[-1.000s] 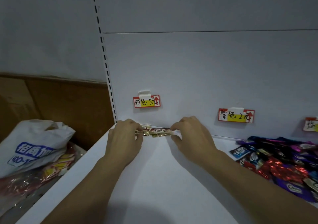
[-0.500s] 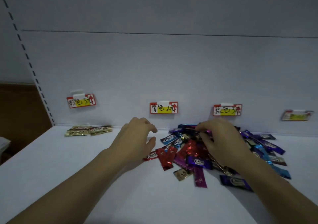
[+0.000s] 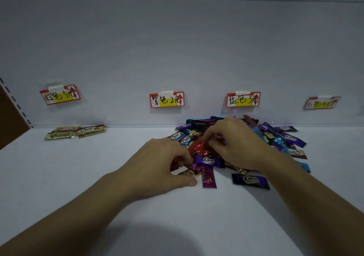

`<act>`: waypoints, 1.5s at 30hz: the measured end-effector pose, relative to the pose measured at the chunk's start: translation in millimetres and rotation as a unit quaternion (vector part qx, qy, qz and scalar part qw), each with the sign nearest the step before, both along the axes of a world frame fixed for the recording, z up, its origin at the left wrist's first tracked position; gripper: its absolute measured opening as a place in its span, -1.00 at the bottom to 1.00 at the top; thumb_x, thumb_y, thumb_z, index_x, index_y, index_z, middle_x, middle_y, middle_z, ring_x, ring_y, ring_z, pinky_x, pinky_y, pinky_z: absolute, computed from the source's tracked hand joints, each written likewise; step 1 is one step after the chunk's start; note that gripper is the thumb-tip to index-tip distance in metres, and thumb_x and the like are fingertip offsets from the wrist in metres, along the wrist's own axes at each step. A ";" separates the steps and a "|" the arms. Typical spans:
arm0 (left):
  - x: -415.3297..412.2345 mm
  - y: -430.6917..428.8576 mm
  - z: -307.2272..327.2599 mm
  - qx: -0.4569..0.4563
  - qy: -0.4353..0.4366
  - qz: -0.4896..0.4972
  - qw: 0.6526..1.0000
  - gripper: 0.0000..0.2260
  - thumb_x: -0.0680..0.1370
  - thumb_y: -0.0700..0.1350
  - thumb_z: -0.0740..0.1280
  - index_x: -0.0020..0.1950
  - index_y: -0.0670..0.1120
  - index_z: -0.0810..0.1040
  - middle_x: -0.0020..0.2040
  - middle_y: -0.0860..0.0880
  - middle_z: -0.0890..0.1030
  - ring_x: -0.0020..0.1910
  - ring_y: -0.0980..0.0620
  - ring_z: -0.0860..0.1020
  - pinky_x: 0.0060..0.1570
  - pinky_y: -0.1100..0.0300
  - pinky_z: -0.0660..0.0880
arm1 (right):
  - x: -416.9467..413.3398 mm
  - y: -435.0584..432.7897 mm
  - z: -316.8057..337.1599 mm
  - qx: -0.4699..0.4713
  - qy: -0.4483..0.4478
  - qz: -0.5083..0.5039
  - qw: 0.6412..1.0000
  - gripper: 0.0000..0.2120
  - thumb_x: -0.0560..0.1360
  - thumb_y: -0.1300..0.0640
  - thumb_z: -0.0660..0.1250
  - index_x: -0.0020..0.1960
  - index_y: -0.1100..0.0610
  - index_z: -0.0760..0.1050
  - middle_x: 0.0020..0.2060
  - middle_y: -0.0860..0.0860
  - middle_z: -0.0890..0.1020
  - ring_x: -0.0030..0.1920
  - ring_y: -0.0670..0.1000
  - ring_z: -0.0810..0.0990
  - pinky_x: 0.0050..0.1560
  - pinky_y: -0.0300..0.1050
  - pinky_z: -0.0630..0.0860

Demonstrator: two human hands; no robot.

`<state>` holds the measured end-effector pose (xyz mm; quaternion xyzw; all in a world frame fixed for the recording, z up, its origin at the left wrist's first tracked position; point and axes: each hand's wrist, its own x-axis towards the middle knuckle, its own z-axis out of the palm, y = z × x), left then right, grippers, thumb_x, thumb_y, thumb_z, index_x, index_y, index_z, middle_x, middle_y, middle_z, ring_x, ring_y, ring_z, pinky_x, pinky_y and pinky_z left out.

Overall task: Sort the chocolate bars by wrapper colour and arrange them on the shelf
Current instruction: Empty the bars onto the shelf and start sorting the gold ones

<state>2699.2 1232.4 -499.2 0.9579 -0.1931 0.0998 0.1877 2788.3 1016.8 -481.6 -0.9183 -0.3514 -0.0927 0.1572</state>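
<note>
Left hand (image 3: 157,163) and right hand (image 3: 236,143) curl into the heaped chocolate bars (image 3: 208,160); any grip cannot be told.

4 price tags (image 3: 166,99), at least 3 gold bars (image 3: 91,131), 1 mixed pile (image 3: 285,137), 2 hands (image 3: 157,165)

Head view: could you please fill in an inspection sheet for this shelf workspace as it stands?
Surface: white shelf, flat, dimly lit.
Job's things: gold bars grouped at the back left; mixed pile of red, purple, blue and brown bars, unsorted, right of centre; one purple bar lies just in front of it.
Clutter: nothing seen.
Hands: left hand, fingers curled, at the pile's near left edge; right hand, fingers curled, on top of the pile; whether either grips a bar cannot be told.
Cables: nothing seen.
Surroundings: white back panel carrying four price tags; slotted upright at far left.
</note>
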 end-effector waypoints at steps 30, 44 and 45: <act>1.9 0.6 1.7 -0.108 0.065 -0.014 0.992 -0.79 0.51 -0.09 0.50 0.05 0.13 0.54 -0.25 0.14 0.57 -0.26 0.11 0.53 -0.32 0.30 0.44 | 11.2 21.8 -13.5 0.184 -0.083 -0.025 0.979 -0.89 0.60 0.11 0.33 0.09 0.08 0.58 -0.09 -0.10 0.55 -0.04 -0.07 0.50 0.02 -0.12 0.48; 4.9 41.2 18.5 -0.187 0.030 0.018 0.982 -0.82 0.55 -0.11 0.46 0.10 0.12 0.69 -0.17 0.15 0.65 -0.14 0.13 0.57 -0.26 0.32 0.44 | -19.8 22.7 -3.2 0.422 0.186 -0.011 0.887 -0.83 0.53 0.35 0.38 0.04 0.13 0.58 -0.23 0.03 0.72 -0.18 -0.04 0.72 -0.14 -0.21 0.64; 4.1 41.8 19.1 -0.194 0.039 0.012 0.980 -0.79 0.54 -0.13 0.46 0.14 0.11 0.68 -0.17 0.15 0.64 -0.15 0.14 0.57 -0.23 0.29 0.47 | -19.9 24.1 -2.1 0.420 0.177 -0.016 0.890 -0.81 0.53 0.35 0.38 0.05 0.11 0.59 -0.23 0.02 0.71 -0.17 -0.05 0.71 -0.14 -0.23 0.62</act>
